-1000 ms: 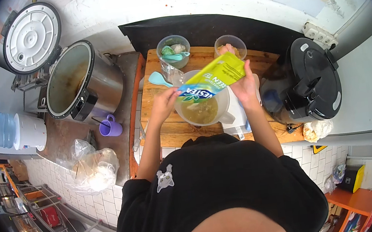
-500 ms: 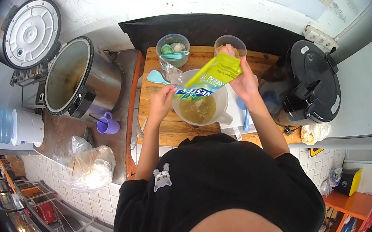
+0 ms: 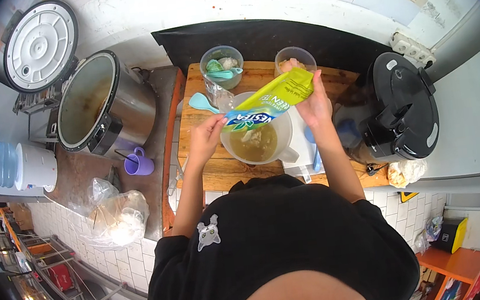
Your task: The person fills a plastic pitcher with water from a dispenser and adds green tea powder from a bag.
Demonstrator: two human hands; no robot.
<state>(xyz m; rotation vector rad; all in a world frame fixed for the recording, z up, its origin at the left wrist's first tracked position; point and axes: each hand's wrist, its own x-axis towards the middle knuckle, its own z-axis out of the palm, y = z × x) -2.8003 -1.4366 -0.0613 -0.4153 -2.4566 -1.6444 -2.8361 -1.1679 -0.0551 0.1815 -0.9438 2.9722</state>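
A green-and-blue foil pouch hangs tilted over a translucent plastic pitcher, its blue end lower and toward the left. Between the thumb and fingers of my left hand is the pouch's lower left corner. My right hand grips the raised green end, with some fingers hidden behind it. Inside the pitcher is a yellowish-brown liquid with a pale clump on its surface. A light-blue spoon or scoop lies left of the pitcher.
Two clear tubs, one with a turquoise scoop, stand on the wooden table. At left are an open steel pot and a purple mug. A black-lidded appliance stands at right, near a blue-handled utensil.
The pouch has shifted slightly and its face has turned a little, still between both hands. The pale matter on the liquid has changed shape into a larger clump.
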